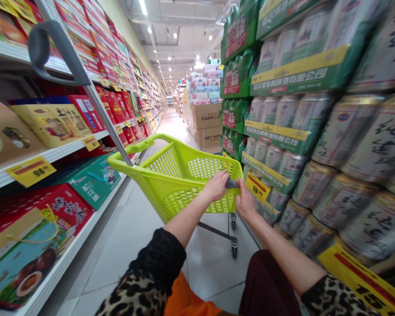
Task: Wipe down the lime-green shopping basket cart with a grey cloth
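Hands [216, 186] grip cart [145, 181], "WET WIPES" cartons [206, 125] beyond

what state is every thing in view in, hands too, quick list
lime-green shopping cart: upright on the floor
grey cart handle: raised above the basket
grey cloth: bunched at the rim
left hand: closed on the cloth
right hand: at the rim, grip unclear
beer can packs: stacked
wet wipes cartons: stacked
ceiling lights: lit
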{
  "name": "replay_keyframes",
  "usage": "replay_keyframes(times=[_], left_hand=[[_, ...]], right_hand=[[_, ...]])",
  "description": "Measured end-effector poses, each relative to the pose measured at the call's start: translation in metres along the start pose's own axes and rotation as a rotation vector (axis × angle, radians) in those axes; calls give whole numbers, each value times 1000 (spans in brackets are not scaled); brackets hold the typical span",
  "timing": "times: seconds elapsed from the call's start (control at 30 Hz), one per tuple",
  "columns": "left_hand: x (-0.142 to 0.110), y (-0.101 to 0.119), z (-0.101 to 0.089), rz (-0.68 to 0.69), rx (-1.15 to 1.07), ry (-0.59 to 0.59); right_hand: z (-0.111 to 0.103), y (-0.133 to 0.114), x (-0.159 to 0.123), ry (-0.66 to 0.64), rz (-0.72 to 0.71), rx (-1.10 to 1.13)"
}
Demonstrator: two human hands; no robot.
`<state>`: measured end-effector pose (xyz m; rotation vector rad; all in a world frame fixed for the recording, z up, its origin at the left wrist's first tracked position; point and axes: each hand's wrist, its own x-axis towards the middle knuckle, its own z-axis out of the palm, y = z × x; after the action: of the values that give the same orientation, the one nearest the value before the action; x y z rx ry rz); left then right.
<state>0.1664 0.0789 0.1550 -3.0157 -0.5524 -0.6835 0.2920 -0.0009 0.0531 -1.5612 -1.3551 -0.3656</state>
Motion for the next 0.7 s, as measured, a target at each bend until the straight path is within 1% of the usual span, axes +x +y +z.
replay_keyframes(times=[0.03, 0.1, 0.13, 0.2, 0.27, 0.33, 0.4, 0.5, 0.6, 0.67, 0.7], left_hand=[[2, 7, 15, -33, -30, 33], [4, 19, 39, -37, -35, 68], [4, 24, 46, -31, -17, 74], [3, 27, 52, -14, 46, 68], [0, 23, 46, -5, 113, 40], [-5, 12, 34, -21, 161, 1], [-14, -6, 18, -59, 191, -43], [-35, -45, -8, -92, 226, -91], [-57, -80, -28, -148, 248, -49], [-65, -89, -30, -152, 225, -7], [-66, -86, -26, -137, 201, 13]], right_hand=[[0, 0, -1, 1, -10, -5], [0, 3, -3, -1, -26, -18], [0, 4, -4, 1, -33, -25], [-1, 7, -6, -10, -59, -49], [-1, 9, -7, -48, -112, -84], [-2, 10, -8, -93, -161, -117], [-3, 9, -7, -120, -172, -143], [-3, 7, -6, -134, -141, -174], [-1, 4, -5, -139, -132, -182], [0, 3, -4, -135, -124, -176], [1, 3, -4, -130, -116, -174]])
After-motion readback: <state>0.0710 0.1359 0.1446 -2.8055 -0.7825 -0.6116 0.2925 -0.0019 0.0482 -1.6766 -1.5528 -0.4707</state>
